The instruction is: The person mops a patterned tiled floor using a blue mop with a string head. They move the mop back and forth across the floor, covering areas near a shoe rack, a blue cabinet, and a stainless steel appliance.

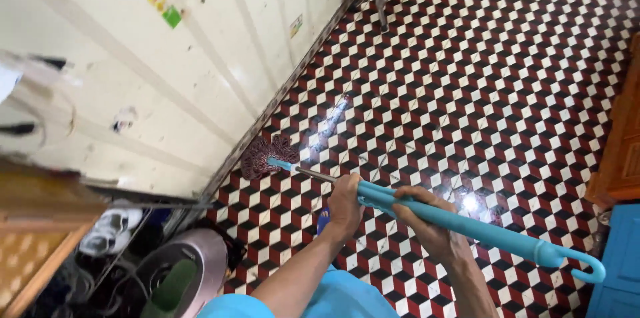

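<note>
The mop (373, 199) is held in both hands, its blue handle passing through the fingers; the left hand (346, 206) is closed around the shaft nearer the dark red head, the right hand (427, 225) wrapped further back (the hooked end juts past it); the head rests on the tiled floor (480, 91) against the pale wall (167, 91); small yellow and green stickers (165, 7) are stuck high on that wall; both forearms are stretched forward.
</note>
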